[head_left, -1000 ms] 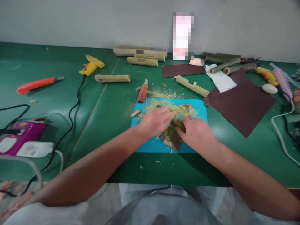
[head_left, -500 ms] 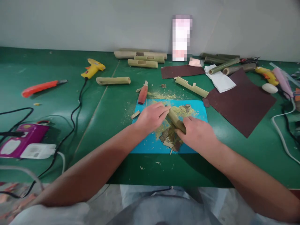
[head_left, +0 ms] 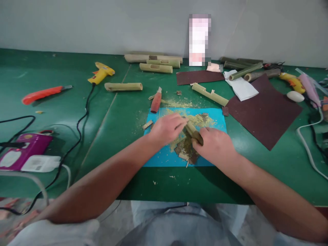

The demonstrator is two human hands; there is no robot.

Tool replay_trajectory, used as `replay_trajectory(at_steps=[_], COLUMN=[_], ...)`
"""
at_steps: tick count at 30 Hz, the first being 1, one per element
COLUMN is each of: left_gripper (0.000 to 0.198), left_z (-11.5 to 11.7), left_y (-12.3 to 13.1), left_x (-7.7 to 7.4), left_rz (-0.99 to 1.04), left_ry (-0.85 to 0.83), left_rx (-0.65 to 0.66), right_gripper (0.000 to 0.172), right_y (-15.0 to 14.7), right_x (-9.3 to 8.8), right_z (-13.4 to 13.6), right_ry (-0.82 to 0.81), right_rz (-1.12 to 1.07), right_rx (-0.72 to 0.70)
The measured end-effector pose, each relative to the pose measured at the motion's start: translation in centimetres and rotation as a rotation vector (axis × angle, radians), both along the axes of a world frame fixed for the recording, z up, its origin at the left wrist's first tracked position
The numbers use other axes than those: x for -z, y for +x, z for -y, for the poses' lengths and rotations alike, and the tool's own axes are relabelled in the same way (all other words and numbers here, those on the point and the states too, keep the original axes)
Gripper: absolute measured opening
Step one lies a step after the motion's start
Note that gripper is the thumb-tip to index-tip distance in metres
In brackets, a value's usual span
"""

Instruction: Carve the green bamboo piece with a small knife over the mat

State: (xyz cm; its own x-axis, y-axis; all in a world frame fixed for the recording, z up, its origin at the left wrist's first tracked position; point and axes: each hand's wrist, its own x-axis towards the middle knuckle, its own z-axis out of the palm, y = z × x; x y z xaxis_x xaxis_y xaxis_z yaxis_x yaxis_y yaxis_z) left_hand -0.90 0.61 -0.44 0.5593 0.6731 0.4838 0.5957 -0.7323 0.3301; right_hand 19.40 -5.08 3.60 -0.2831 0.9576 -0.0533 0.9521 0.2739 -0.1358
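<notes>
My right hand (head_left: 215, 145) is closed around the near end of a short green bamboo piece (head_left: 192, 131), which slants up and left over a blue cutting mat (head_left: 164, 155). At the piece's far end my left hand (head_left: 167, 129) is closed, fingers pinched against it; what it holds is hidden. Bamboo shavings and dust (head_left: 198, 120) lie on the mat under and beyond both hands. A red-handled knife (head_left: 156, 101) rests just off the mat's far left corner.
On the green table lie several bamboo tubes (head_left: 123, 86), a notched bamboo stick (head_left: 209, 94), dark sandpaper sheets (head_left: 263, 111), a yellow glue gun (head_left: 100, 72) with black cord, an orange cutter (head_left: 42, 93), a purple box (head_left: 24, 150) and white paper (head_left: 241, 87).
My left hand slid away along the bamboo piece, then came back toward my right hand. The right hand has kept its grip and hardly moved.
</notes>
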Motion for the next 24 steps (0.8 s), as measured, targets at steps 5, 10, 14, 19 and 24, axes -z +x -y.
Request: replay_trajectory(at_steps=[5, 10, 14, 19, 24], left_gripper=[0.035, 0.035, 0.037, 0.037, 0.035], left_z=[0.4, 0.5, 0.5, 1.1, 1.4], left_y=[0.1, 0.2, 0.3, 0.5, 0.8], left_x=[-0.1, -0.1, -0.1, -0.5, -0.5], left_rz=[-0.078, -0.053, -0.118, -0.040, -0.073], left_ry=[-0.015, 0.030, -0.027, -0.042, -0.088], left_rx=[0.064, -0.024, 0.096, -0.011, 0.013], right_gripper=[0.023, 0.025, 0.023, 0.022, 0.024], right_y=[0.0, -0.1, -0.2, -0.2, -0.2], right_x=[-0.3, -0.4, -0.5, -0.5, -0.7], right_z=[0.1, 0.1, 0.1, 0.1, 0.1], right_ry=[-0.037, -0.038, -0.061, -0.064, -0.092], right_rz=[0.009, 0.021, 0.026, 0.019, 0.014], right_rx=[-0.024, -0.018, -0.030, -0.021, -0.026])
